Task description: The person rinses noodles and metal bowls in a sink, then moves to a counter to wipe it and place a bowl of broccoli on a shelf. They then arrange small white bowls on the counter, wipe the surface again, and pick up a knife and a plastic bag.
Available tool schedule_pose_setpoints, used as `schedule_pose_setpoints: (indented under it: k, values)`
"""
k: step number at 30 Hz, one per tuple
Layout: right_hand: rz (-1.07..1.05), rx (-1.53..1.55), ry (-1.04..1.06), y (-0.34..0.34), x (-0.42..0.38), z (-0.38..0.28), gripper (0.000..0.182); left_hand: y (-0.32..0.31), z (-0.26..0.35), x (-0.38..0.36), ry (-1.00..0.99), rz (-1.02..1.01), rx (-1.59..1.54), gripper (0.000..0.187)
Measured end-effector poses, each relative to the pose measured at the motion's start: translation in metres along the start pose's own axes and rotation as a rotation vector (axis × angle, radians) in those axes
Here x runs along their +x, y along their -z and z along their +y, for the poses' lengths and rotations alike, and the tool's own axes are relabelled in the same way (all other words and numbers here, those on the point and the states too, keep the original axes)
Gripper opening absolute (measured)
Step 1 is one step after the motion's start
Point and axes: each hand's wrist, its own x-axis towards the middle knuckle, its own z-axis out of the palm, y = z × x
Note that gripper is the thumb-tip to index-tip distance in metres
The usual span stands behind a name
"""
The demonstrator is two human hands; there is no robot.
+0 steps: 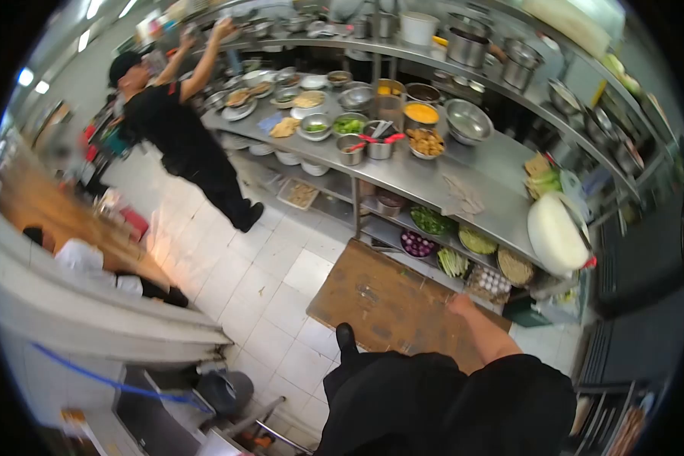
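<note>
Right hand [459, 305] above flat cardboard sheet [391, 304].

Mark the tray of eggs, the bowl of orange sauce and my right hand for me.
tray of eggs [488, 283]: head view, on the eggs in the tray's middle, lower shelf.
bowl of orange sauce [421, 114]: head view, on the sauce surface, counter top.
right hand [459, 305]: head view, on the back of the hand, apparently empty.
</note>
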Motion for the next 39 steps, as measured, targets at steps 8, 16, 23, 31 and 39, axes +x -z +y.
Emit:
schedule_pose_setpoints:
  k: [8, 16, 23, 31, 39]
  values:
    - [0.013, 0.873, -0.336, 0.130, -0.069, 0.014, 0.024, -0.221, -0.022, 0.397, -0.217, -0.534, 1.563, 0.057]
    - [0.534, -0.264, -0.632, -0.029, -0.147, -0.009, 0.038, -0.635, 0.145, 0.346, -0.846, -0.989, 1.386, 0.062]
    - [0.962, 0.451, -0.104, 0.243, 0.049, -0.064, 0.029, -0.742, 0.147, 0.295, -0.742, -1.189, 1.498, 0.048]
    - [0.424, 0.072, 0.183, 0.294, 0.236, 0.029, 0.045, -0.638, 0.081, 0.301, -0.093, -0.973, 1.291, 0.038]
    - [0.958, 0.067, -0.372, 0.298, 0.302, 0.034, 0.039, -0.515, 0.059, 0.282, 0.360, -0.740, 1.465, 0.038]
